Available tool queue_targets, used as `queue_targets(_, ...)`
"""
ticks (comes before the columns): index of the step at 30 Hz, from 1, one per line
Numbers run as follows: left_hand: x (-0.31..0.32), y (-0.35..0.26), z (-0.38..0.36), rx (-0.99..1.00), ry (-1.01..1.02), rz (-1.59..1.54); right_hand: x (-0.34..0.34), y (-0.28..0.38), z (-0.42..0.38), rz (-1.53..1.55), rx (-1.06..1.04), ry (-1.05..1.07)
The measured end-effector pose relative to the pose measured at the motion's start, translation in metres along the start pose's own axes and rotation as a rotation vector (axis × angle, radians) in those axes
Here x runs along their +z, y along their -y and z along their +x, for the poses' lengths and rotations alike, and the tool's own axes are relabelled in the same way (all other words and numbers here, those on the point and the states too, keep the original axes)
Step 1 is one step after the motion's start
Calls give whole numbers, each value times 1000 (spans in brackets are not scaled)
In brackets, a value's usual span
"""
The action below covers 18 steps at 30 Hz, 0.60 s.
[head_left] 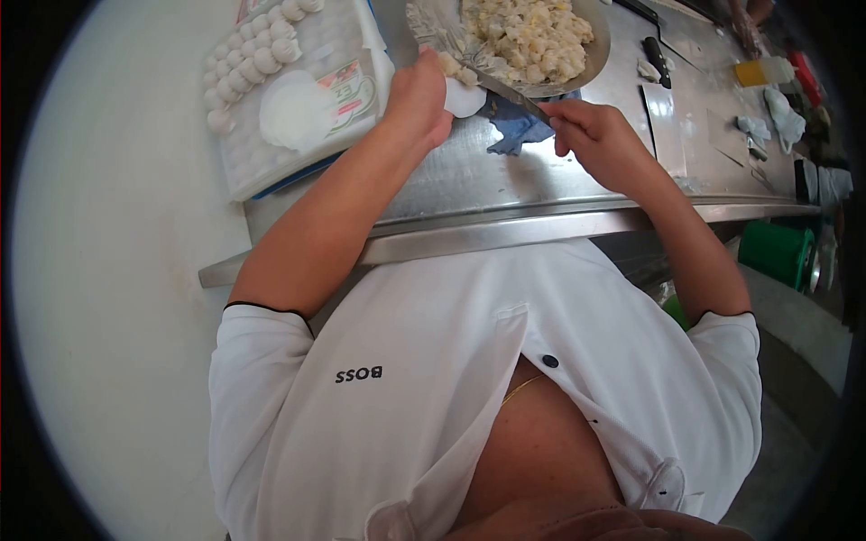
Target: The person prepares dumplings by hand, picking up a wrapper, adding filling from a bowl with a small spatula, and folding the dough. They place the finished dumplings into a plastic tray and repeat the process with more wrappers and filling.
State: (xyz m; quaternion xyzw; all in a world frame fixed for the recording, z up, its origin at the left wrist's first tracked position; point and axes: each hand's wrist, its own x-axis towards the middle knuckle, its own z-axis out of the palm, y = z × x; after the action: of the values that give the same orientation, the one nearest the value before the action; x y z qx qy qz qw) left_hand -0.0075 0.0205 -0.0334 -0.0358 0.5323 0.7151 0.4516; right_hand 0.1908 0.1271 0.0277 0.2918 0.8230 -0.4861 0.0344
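Observation:
My left hand (420,101) is closed around a thin white dough wrapper (466,100), with a lump of filling (457,69) at its upper edge. In my right hand (595,135) is the end of a flat metal spatula (512,93), whose blade reaches left toward that filling. Just beyond both hands, a wide metal bowl (599,56) holds chunky pale filling (532,41). To the left, rows of white dumplings (255,59) and a round stack of wrappers (296,110) sit on a plastic-covered tray (245,171).
A crumpled blue cloth (520,129) lies under the bowl's near side on the steel table (433,185). Rightward are a black-handled knife (657,61), a flat metal plate (665,126) and a bottle of yellow liquid (763,72). Another person's hand (745,29) shows at the far right.

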Motion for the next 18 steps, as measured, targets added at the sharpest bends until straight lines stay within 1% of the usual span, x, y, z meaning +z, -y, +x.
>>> queue_targets(1, 2, -2, -3, -4, -13, -28, 3, -2, -6, 0, -1, -1)
queue_targets(3, 3, -6, -11, -22, -44, -46, 10, -10, -18, 20, -111, -8)
queue_targets(4, 5, -8, -15, -43, -75, -63, 11, -11, -23, 20, -109, -17)
queue_targets(6, 9, -12, -27, -25, -55, -108, 12, -14, -29, -206, -323, -102)
queue_targets(7, 9, -13, -30, -4, -44, -158, 7, -11, -32, -228, -272, -84)
queue_targets(8, 8, -15, -28, -5, -43, -158, 2, -12, -34, -229, -271, -84)
queue_targets(10, 4, -18, -21, 1, 57, -189, -11, -15, -37, -39, -246, -112)
queue_targets(11, 1, -19, -17, 7, 53, -193, -18, -10, -39, -43, -209, -125)
queue_targets(12, -2, -21, -12, 12, 96, -182, -20, -7, -40, -45, -216, -119)
queue_targets(13, -3, -23, -12, 16, 141, -168, -20, -4, -43, -41, -240, -159)
queue_targets(14, -3, -24, -13, 19, 141, -168, -20, -2, -45, -38, -260, -202)
queue_targets(15, -2, -25, -13, 8, 171, -162, -17, -6, -43, -56, -337, -202)
queue_targets(16, 1, -26, -14, -5, 203, -157, -15, -6, -42, -57, -337, -205)
queue_targets(18, 4, -29, -20, -29, 186, -162, -13, -4, -39, -336, -303, -132)
